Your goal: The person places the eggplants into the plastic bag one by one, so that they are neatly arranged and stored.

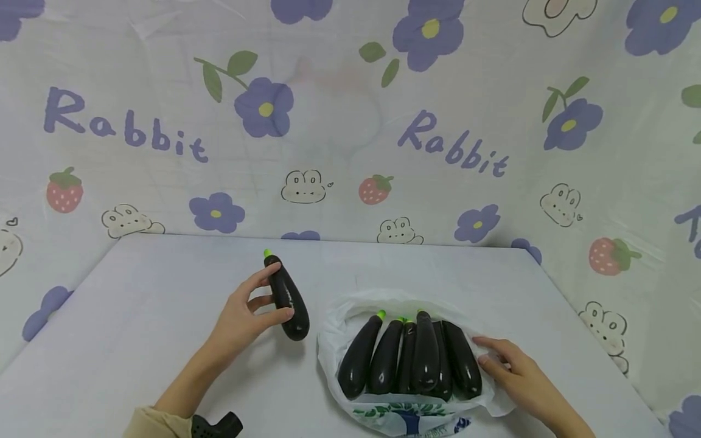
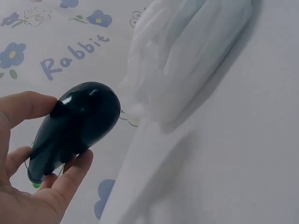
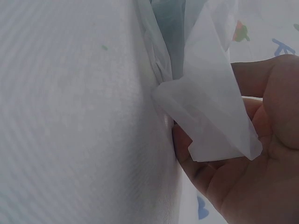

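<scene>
My left hand [image 1: 244, 313] grips a dark, glossy eggplant [image 1: 288, 298] above the table, left of the bag. Its green stem end points up and away, and in the left wrist view the rounded end of the eggplant [image 2: 88, 109] faces the camera between thumb and fingers. A white plastic bag [image 1: 339, 304] lies with its mouth spread wide, and several more eggplants [image 1: 426, 353] rest in it side by side, stems to the back. At the bag's right rim my right hand [image 1: 520, 371] pinches the thin plastic; the right wrist view shows a fold of the bag [image 3: 215, 102] between thumb and fingers.
The white table [image 1: 164, 292] runs back to a hanging cloth [image 1: 339, 121] printed with flowers, strawberries and rabbits. A black device [image 1: 216, 426] sits at my left wrist, by the sleeve. Green and blue print marks the bag's front.
</scene>
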`<action>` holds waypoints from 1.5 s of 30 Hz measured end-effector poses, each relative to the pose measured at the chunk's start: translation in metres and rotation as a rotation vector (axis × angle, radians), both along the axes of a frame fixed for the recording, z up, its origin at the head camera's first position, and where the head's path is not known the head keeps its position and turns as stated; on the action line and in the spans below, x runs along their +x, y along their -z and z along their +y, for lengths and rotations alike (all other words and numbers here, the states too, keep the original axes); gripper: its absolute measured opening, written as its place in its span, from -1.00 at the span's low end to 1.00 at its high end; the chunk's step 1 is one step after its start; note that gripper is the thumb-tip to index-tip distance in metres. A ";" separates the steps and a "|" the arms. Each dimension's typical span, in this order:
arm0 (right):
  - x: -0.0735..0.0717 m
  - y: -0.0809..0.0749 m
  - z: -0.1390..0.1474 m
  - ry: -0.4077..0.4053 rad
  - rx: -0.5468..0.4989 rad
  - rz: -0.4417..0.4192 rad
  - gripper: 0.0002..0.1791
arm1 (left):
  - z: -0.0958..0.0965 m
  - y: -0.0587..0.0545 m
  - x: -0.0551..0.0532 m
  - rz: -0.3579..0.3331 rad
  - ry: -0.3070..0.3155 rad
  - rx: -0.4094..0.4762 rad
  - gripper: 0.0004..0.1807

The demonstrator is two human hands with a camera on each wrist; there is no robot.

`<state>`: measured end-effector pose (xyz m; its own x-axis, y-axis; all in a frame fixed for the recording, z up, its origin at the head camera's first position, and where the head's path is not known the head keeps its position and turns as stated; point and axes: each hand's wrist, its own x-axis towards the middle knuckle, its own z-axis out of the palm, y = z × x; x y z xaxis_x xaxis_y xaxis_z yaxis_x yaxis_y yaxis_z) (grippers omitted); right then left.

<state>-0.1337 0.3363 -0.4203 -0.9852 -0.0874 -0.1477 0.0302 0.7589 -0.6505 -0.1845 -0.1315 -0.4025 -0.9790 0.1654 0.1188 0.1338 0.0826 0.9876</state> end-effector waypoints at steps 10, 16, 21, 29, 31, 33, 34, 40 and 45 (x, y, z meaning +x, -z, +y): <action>0.000 0.000 0.001 -0.023 -0.030 0.025 -0.42 | 0.010 -0.006 0.006 0.037 0.031 -0.030 -0.10; 0.000 0.001 0.002 -0.014 -0.039 0.017 -0.41 | 0.017 -0.008 0.010 0.051 0.071 -0.013 -0.11; 0.000 0.005 0.001 -0.023 -0.033 0.024 -0.41 | 0.019 -0.010 0.015 0.033 0.096 0.002 -0.11; 0.001 0.002 0.001 -0.021 -0.025 0.033 -0.43 | 0.022 -0.016 0.019 0.034 0.120 -0.004 -0.12; 0.001 0.001 0.000 -0.021 -0.027 0.030 -0.42 | 0.024 -0.018 0.021 0.025 0.132 -0.001 -0.13; 0.000 0.001 0.000 -0.021 -0.026 0.024 -0.41 | 0.025 -0.021 0.023 0.022 0.141 -0.002 -0.14; 0.000 0.001 -0.001 -0.021 -0.024 0.023 -0.41 | 0.026 -0.022 0.024 0.022 0.144 -0.003 -0.15; -0.001 -0.001 -0.002 -0.012 -0.010 0.005 -0.39 | 0.037 -0.028 0.028 0.036 0.171 -0.013 -0.28; -0.001 0.000 0.000 -0.007 -0.006 -0.004 -0.38 | 0.050 -0.028 0.029 0.032 0.226 -0.050 -0.30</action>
<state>-0.1348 0.3359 -0.4201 -0.9840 -0.0947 -0.1507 0.0276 0.7553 -0.6548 -0.1555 -0.0813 -0.3747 -0.9123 0.3866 0.1354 0.1856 0.0955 0.9780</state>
